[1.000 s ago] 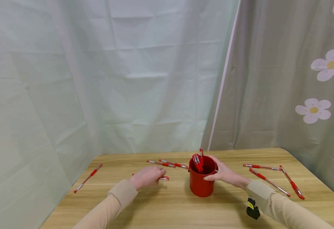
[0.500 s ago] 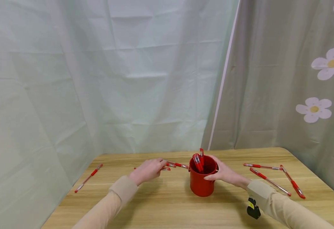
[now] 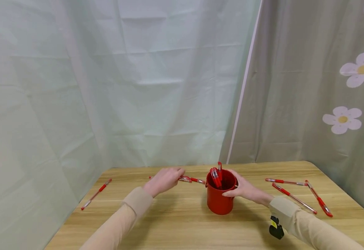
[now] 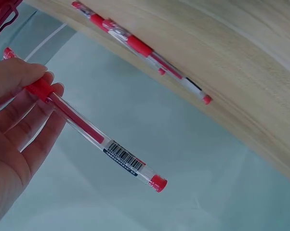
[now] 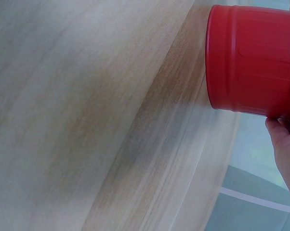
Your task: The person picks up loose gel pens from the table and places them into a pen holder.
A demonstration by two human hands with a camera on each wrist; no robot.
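My left hand (image 3: 164, 181) pinches a clear pen with a red cap and grip (image 4: 80, 122) between thumb and fingers, above the table. Just beyond it, two similar pens (image 4: 157, 61) lie side by side on the wood; in the head view the left hand partly covers them. With its thumb and fingers round the upper wall, my right hand (image 3: 247, 190) holds a red bucket (image 3: 219, 203) that stands upright on the table. Several red-capped pens (image 3: 215, 177) lean inside the bucket, their caps above or near the rim.
A single pen (image 3: 96, 194) lies at the table's left side. Three more pens (image 3: 294, 198) lie on the right, beyond the right forearm. Curtains (image 3: 169, 86) hang behind the wooden table (image 3: 182, 232).
My left hand has lifted the pen off the table and moved it forward and slightly right, over the two lying pens. The right hand and the bucket have stayed in place.
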